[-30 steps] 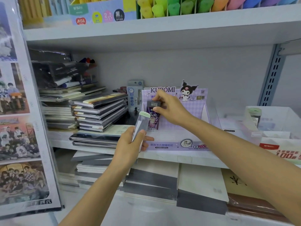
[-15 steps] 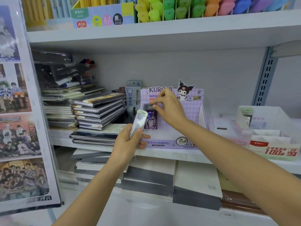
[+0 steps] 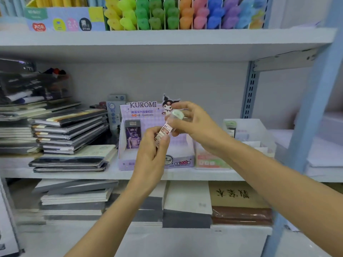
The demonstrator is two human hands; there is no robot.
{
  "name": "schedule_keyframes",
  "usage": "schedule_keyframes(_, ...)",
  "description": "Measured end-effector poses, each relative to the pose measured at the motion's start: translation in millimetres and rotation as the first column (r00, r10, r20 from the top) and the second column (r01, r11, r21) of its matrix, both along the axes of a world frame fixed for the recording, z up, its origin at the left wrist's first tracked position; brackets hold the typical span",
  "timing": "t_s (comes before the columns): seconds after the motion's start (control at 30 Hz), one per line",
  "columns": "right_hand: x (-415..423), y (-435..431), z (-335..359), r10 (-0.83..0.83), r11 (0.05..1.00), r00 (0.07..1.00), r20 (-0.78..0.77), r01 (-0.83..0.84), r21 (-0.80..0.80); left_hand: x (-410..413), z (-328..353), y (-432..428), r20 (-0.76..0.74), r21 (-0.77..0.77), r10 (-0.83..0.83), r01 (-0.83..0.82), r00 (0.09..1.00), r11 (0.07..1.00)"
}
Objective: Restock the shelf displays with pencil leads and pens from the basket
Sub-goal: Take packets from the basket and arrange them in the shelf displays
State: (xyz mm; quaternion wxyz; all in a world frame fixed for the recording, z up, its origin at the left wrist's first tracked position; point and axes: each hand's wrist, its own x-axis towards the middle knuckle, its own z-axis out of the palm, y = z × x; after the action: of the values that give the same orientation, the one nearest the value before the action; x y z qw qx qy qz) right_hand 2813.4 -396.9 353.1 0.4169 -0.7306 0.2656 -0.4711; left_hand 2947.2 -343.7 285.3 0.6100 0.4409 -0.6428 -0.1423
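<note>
A clear pencil lead tube (image 3: 164,132) with a pale green cap and a red-and-white label is held in front of the purple Kuromi display box (image 3: 156,162). My left hand (image 3: 152,154) pinches its lower end and my right hand (image 3: 193,125) grips its capped upper end. One dark purple lead case (image 3: 132,134) stands upright at the left inside the display box. To the right, a clear display box (image 3: 259,130) holds another green-capped lead tube (image 3: 230,127).
Stacked notebooks (image 3: 70,130) fill the left of the middle shelf (image 3: 185,174). Coloured highlighters (image 3: 178,13) line the top shelf. Paper pads and a brown book (image 3: 239,204) lie on the shelf below. A blue upright (image 3: 311,117) stands at the right.
My right hand let go of the purple case, now standing in the Kuromi box, and came over to the green-capped tube. My left hand raised that tube rightwards.
</note>
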Motion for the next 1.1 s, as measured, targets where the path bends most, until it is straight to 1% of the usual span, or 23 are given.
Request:
schedule_keyframes(0.07, -31, 0, 1, -0.034, 0.999, 0.999, 0.014, 0.034, -0.017, -21, 2, -4, 0.033, -0.01, -0.006, 0.006, 0.999, 1.0)
schedule_keyframes(0.1, -49, 0, 4, -0.076, 0.996, 0.996, 0.035, 0.077, -0.033, -32, 2, -6, 0.068, -0.015, 0.009, -0.008, 0.998, 1.0)
schedule_keyframes(0.17, -85, -4, 14, -0.199, 0.974, 0.972, 0.128, 0.21, -0.084, -55, -1, -10, 0.169, -0.075, 0.084, -0.072, 0.982, 0.995)
schedule_keyframes(0.2, -104, -8, 19, -0.258, 0.952, 0.95, 0.177, 0.281, -0.119, -65, -2, -13, 0.245, -0.124, 0.131, -0.103, 0.961, 0.987)
schedule_keyframes(0.27, -138, -15, 29, -0.357, 0.894, 0.906, 0.229, 0.402, -0.198, -84, -8, -18, 0.443, -0.22, 0.21, -0.121, 0.871, 0.968)
schedule_keyframes(0.3, -153, -20, 31, -0.398, 0.863, 0.889, 0.226, 0.447, -0.235, -93, -11, -21, 0.54, -0.251, 0.23, -0.106, 0.809, 0.962)
schedule_keyframes(0.37, -173, -31, 28, -0.463, 0.819, 0.87, 0.168, 0.493, -0.292, -107, -20, -29, 0.681, -0.274, 0.245, -0.07, 0.69, 0.959)
schedule_keyframes(0.47, -181, -47, 13, -0.504, 0.808, 0.864, 0.01, 0.476, -0.347, -118, -30, -40, 0.804, -0.277, 0.295, -0.113, 0.516, 0.954)
schedule_keyframes(0.53, -175, -57, 1, -0.501, 0.815, 0.863, -0.068, 0.445, -0.371, -121, -33, -44, 0.83, -0.282, 0.325, -0.161, 0.453, 0.946)
schedule_keyframes(0.6, -167, -67, -9, -0.514, 0.806, 0.848, -0.128, 0.426, -0.411, -123, -32, -45, 0.833, -0.272, 0.325, -0.18, 0.448, 0.945)
schedule_keyframes(0.67, -161, -77, -14, -0.544, 0.793, 0.81, -0.219, 0.41, -0.451, -123, -30, -44, 0.824, -0.283, 0.337, -0.184, 0.455, 0.941)
schedule_keyframes(0.77, -158, -87, -18, -0.49, 0.847, 0.792, -0.365, 0.335, -0.412, -121, -30, -44, 0.816, -0.302, 0.352, -0.181, 0.459, 0.936)
schedule_keyframes(0.83, -156, -89, -22, -0.494, 0.849, 0.784, -0.375, 0.342, -0.403, -120, -32, -45, 0.816, -0.303, 0.35, -0.175, 0.459, 0.937)
schedule_keyframes(0.93, -155, -92, -29, -0.544, 0.813, 0.787, -0.292, 0.407, -0.416, -120, -33, -46, 0.808, -0.306, 0.351, -0.171, 0.473, 0.936)
schedule_keyframes(0.97, -154, -93, -29, -0.575, 0.785, 0.765, -0.291, 0.417, -0.457, -120, -34, -47, 0.804, -0.312, 0.354, -0.169, 0.477, 0.935)
schedule_keyframes(1.03, -155, -94, -29, -0.653, 0.716, 0.689, -0.315, 0.426, -0.553, -120, -36, -49, 0.796, -0.322, 0.358, -0.159, 0.488, 0.933)
schedule_keyframes(1.1, -155, -93, -27, -0.695, 0.687, 0.617, -0.369, 0.419, -0.594, -119, -36, -49, 0.788, -0.324, 0.35, -0.142, 0.506, 0.935)
